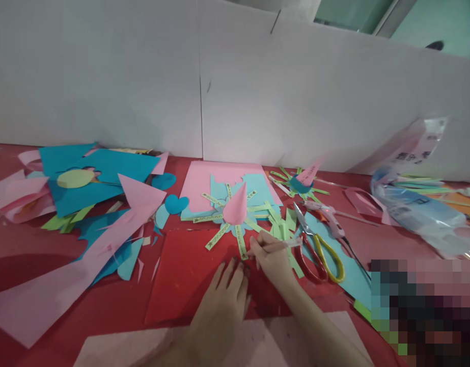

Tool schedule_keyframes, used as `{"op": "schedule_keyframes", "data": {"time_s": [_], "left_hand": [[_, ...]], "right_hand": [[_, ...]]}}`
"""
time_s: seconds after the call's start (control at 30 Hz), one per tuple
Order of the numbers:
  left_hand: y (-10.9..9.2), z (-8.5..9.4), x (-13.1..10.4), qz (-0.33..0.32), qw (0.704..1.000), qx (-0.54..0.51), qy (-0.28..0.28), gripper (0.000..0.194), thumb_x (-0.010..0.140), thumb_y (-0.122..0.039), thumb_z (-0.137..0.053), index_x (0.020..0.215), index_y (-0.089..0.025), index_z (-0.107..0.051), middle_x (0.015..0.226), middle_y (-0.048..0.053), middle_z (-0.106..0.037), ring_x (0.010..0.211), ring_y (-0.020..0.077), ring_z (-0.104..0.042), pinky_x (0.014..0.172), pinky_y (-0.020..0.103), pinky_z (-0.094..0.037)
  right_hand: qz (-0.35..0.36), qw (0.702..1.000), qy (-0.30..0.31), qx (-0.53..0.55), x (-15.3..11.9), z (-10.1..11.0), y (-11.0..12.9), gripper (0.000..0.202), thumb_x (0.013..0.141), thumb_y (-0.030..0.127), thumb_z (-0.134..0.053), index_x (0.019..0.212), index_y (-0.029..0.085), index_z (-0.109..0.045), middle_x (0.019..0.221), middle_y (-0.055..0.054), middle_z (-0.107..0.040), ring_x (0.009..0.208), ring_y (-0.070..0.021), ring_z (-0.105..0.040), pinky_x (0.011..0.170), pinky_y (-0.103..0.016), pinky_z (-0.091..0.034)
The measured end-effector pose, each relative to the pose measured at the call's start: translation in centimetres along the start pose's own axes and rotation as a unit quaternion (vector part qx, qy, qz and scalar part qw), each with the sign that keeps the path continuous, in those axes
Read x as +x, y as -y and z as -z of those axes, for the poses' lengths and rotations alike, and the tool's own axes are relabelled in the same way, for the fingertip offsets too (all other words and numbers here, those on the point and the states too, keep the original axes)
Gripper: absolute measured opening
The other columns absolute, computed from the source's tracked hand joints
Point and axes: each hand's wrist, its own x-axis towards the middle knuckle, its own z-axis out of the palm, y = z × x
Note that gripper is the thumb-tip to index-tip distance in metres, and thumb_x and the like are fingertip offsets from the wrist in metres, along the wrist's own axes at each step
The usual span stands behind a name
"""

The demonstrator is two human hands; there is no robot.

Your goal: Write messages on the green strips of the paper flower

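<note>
A pen [278, 245] is gripped in my right hand [271, 257], its tip down by the end of a pale green paper strip [240, 243] with dark markings. That strip belongs to a paper figure: a pink paper cone [237, 204] in the middle, a light blue base under it, and several marked green strips spreading outward. My left hand [227, 285] lies palm down, fingers stretched, on a red sheet [177, 275] just in front of the strip. Its fingertips are close to the strip's end; whether they touch it I cannot tell.
Scissors [321, 255] with red and yellow handles and a pink glue gun [328, 216] lie at the right. Behind them stands a similar cone figure [305, 178]. Plastic packaging [418, 199] is farther right. Blue paper [131, 171] and pink scraps [105, 239] cover the left.
</note>
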Motion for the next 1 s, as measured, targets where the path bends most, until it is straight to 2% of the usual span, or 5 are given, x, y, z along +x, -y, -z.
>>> {"op": "schedule_keyframes", "data": {"time_s": [0.37,0.67,0.87,1.0], "left_hand": [[0.05,-0.06,0.08,-0.001,1.0,-0.01,-0.001,0.028,0.084,-0.018,-0.039,0.106,-0.011,-0.054,0.111,0.009,-0.058,0.113,0.0233,-0.046,0.095,0.038,-0.037],[-0.03,-0.03,0.1,0.0,1.0,0.002,-0.006,0.029,0.084,-0.018,-0.037,0.106,-0.012,-0.056,0.111,0.008,-0.059,0.112,0.0232,-0.047,0.094,0.038,-0.038],[0.06,0.05,0.07,-0.002,1.0,0.002,0.0,0.029,0.084,-0.019,-0.038,0.105,-0.012,-0.056,0.112,0.008,-0.058,0.113,0.0233,-0.046,0.095,0.037,-0.037],[0.1,0.18,0.08,-0.002,1.0,-0.002,0.003,0.029,0.084,-0.02,-0.038,0.106,-0.012,-0.055,0.112,0.008,-0.058,0.112,0.0236,-0.047,0.095,0.038,-0.038]], "right_hand": [[-0.01,1.0,-0.002,0.004,-0.02,-0.07,0.14,0.033,0.076,0.031,-0.05,0.052,0.023,-0.03,0.034,0.008,-0.034,0.047,-0.0148,-0.057,0.052,-0.024,-0.047],[0.0,1.0,-0.003,0.012,-0.02,-0.15,-0.32,0.032,0.076,0.028,-0.051,0.053,0.023,-0.029,0.034,0.009,-0.032,0.038,-0.0113,-0.047,0.05,-0.023,-0.045],[-0.001,1.0,-0.015,-0.011,0.0,-0.07,-0.1,0.033,0.077,0.028,-0.049,0.051,0.022,-0.03,0.034,0.008,-0.034,0.042,-0.0126,-0.051,0.049,-0.023,-0.044],[-0.007,1.0,0.013,0.018,-0.1,-0.14,-0.17,0.031,0.077,0.029,-0.051,0.053,0.022,-0.032,0.032,0.009,-0.036,0.034,-0.0098,-0.042,0.052,-0.025,-0.047]]}}
